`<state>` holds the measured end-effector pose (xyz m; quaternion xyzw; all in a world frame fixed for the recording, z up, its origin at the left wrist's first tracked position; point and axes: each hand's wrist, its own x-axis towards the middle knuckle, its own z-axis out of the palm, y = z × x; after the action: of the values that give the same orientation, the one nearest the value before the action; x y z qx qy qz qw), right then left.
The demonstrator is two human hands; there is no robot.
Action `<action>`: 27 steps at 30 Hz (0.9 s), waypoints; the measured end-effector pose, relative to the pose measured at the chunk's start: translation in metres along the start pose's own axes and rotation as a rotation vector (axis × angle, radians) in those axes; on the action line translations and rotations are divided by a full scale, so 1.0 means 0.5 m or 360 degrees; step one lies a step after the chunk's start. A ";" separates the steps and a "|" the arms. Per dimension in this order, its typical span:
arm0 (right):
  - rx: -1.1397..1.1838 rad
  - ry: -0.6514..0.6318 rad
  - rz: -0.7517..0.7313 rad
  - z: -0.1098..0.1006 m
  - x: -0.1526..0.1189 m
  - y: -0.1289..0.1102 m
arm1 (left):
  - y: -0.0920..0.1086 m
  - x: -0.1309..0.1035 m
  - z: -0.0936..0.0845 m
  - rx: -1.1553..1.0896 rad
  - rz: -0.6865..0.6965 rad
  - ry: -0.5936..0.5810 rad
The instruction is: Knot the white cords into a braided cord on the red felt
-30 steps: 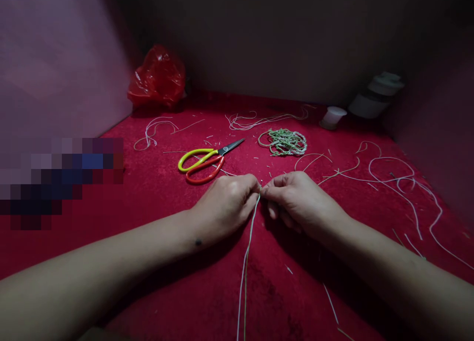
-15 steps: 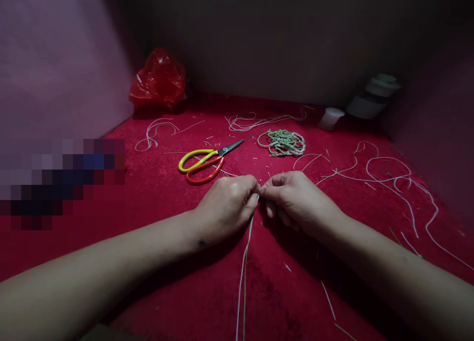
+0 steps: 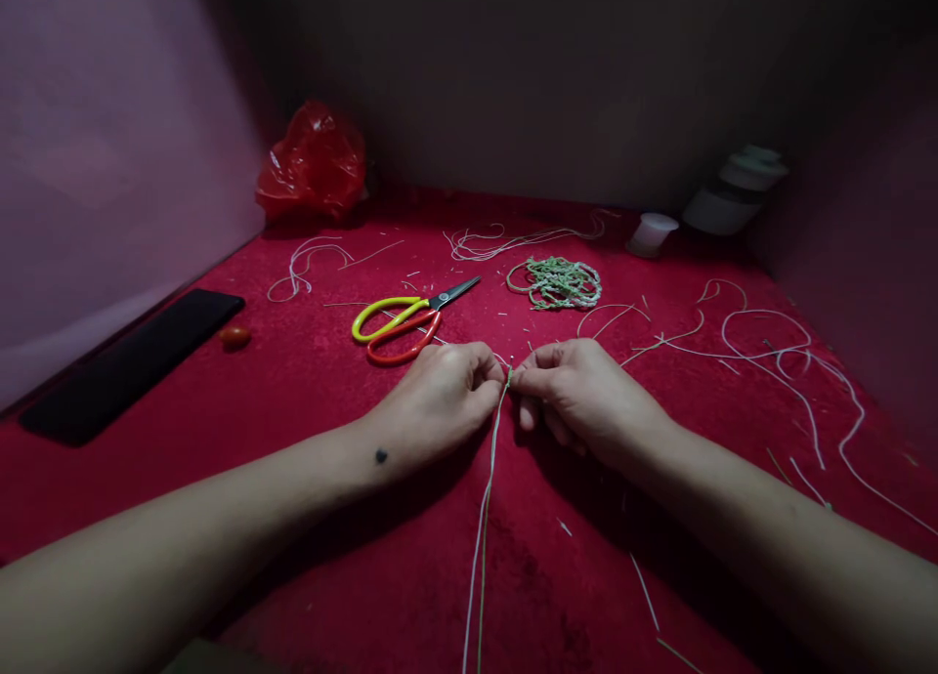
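Note:
My left hand is pinched at the centre, its fingertips at a thin cord that trails off behind it near the scissors. Facing it, my right hand pinches the small green knotted top of the cords. Two strands, one white and one green, run from that knot down to the bottom edge. A narrow gap separates the two sets of fingertips. Beyond my left hand lie scissors with yellow and red handles, blades slightly parted. A green and white braided bundle sits beyond my right hand.
On the red cloth are a black flat object, a small red object, a red plastic bag, a white spool and a white-lidded container. Loose threads and clippings are scattered about.
My left fingertips have drawn slightly left, away from the knot, uncovering it. My right hand has barely moved. The black object and the small red object, blurred out before, now show.

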<state>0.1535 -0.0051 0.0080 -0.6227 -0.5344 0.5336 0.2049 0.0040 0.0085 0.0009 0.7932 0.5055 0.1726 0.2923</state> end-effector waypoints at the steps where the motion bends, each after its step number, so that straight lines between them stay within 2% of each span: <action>1: -0.0003 0.0002 0.0007 0.000 0.000 0.000 | 0.001 0.000 -0.001 -0.0001 0.0006 0.0006; 14: 0.0012 0.0003 -0.0007 0.001 0.003 0.000 | 0.005 -0.003 0.004 0.0183 0.0149 -0.0019; 18: 0.0041 0.0001 -0.0028 0.002 0.003 0.003 | 0.006 -0.001 0.002 -0.0042 0.0036 -0.0080; 24: 0.0082 -0.0029 -0.0050 0.002 0.004 0.003 | 0.002 -0.002 -0.005 -0.0395 -0.0179 -0.0283; 27: 0.0073 -0.0031 -0.0043 0.001 0.004 0.003 | 0.000 -0.003 -0.007 -0.0464 -0.0269 -0.0337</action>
<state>0.1537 -0.0041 0.0058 -0.6053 -0.5323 0.5489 0.2214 0.0017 0.0082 0.0036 0.7110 0.5064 0.1344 0.4690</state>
